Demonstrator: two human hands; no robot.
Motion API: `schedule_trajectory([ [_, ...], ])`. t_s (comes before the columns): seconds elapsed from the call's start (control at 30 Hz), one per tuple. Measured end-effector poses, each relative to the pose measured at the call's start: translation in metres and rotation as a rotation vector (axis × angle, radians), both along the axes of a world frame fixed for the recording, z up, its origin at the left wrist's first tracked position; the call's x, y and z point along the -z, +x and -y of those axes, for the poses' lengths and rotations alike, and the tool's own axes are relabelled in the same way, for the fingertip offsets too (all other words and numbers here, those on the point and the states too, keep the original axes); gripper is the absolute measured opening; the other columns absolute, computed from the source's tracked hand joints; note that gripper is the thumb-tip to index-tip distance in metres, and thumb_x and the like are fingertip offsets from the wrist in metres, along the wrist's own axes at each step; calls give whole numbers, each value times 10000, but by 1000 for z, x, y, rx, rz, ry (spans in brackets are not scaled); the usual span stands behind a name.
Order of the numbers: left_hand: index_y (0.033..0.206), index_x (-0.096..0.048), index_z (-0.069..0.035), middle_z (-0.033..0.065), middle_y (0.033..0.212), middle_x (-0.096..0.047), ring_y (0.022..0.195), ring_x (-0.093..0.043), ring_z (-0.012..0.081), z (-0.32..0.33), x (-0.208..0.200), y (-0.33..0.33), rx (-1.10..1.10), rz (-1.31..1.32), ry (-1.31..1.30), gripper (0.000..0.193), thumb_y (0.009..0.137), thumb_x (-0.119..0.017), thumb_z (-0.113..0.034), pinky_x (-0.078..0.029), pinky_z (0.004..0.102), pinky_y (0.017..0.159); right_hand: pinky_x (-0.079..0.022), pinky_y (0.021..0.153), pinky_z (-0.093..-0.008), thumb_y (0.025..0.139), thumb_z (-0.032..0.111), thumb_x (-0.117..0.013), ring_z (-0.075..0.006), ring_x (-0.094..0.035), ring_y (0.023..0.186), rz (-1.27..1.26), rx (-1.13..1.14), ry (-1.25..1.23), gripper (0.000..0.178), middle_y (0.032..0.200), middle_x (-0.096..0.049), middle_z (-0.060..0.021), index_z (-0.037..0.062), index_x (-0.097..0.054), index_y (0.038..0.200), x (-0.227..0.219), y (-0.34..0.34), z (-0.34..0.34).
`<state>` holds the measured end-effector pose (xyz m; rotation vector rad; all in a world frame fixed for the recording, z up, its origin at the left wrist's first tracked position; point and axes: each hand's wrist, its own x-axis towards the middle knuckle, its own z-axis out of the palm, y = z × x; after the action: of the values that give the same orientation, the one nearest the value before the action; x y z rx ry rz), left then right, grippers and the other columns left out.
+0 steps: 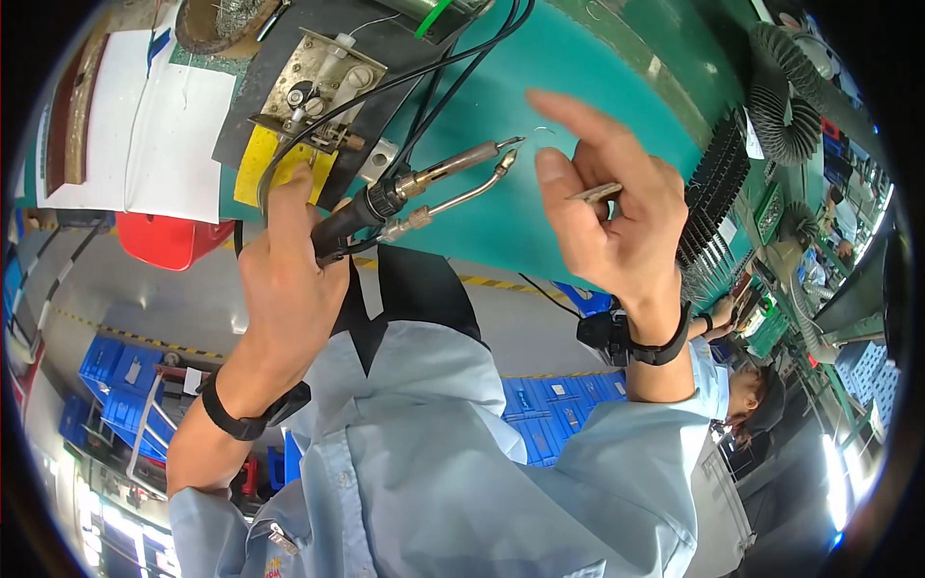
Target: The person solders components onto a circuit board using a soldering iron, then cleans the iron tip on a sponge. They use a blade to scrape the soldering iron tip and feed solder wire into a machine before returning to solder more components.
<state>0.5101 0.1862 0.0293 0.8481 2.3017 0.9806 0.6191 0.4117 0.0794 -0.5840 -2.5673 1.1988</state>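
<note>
Left hand (284,265) wrapped round iron (414,185), mid-frame; tip angled right, probably so fingers are clear of heat. Metal tool (599,192) tucked in right hand (621,217), thumb and index parted, likely unburdened. Mechanism (323,82) seen upper left; green mat (515,226) beneath.

We look steeply down from the wearer's head, through the left one of two side-by-side fisheye cameras. Our round, upright view darkens to black at the corners, and straight edges bend toward its rim. Near us are the left hand (292,273) and right hand (626,212). The green bench (540,58) spans the top, the wearer's light-blue shirt (434,462) fills the bottom, and a co-worker (715,380) appears farther off at right.
</note>
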Motion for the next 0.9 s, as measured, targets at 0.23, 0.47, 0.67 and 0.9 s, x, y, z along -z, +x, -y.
schedule_trajectory([
  [0.23, 1237, -447, 38, 170, 725, -554, 604, -591, 354, -2, -4, 0, 27, -13, 3, 619, 647, -616, 124, -460, 352, 546, -294, 438, -211, 767, -4, -745, -62, -391, 437, -64, -77, 270, 220, 500, -432, 15, 39, -676, 971, 2, 2, -2],
  [0.47, 1224, -439, 50, 186, 723, -555, 613, -590, 384, -2, 0, -1, 59, -36, 41, 626, 629, -612, 133, -462, 383, 548, -364, 440, -244, 734, -38, -734, -132, -440, 429, -105, -124, 444, 216, 555, -507, -22, 34, -670, 927, 7, 4, 1],
  [0.67, 1221, -425, 62, 189, 721, -553, 603, -589, 383, -2, 2, -1, 59, -62, 24, 626, 626, -604, 146, -462, 385, 542, -347, 444, -207, 735, -43, -745, -94, -400, 415, -111, -64, 514, 224, 534, -492, -3, 37, -674, 931, 15, 3, 7],
  [0.9, 1216, -426, 61, 188, 711, -546, 603, -591, 379, -2, 1, 0, 36, -31, 42, 613, 633, -594, 145, -460, 386, 537, -336, 438, -190, 750, -35, -740, -70, -392, 401, -132, 1, 538, 215, 521, -490, 6, 42, -679, 942, 19, -1, 8],
])
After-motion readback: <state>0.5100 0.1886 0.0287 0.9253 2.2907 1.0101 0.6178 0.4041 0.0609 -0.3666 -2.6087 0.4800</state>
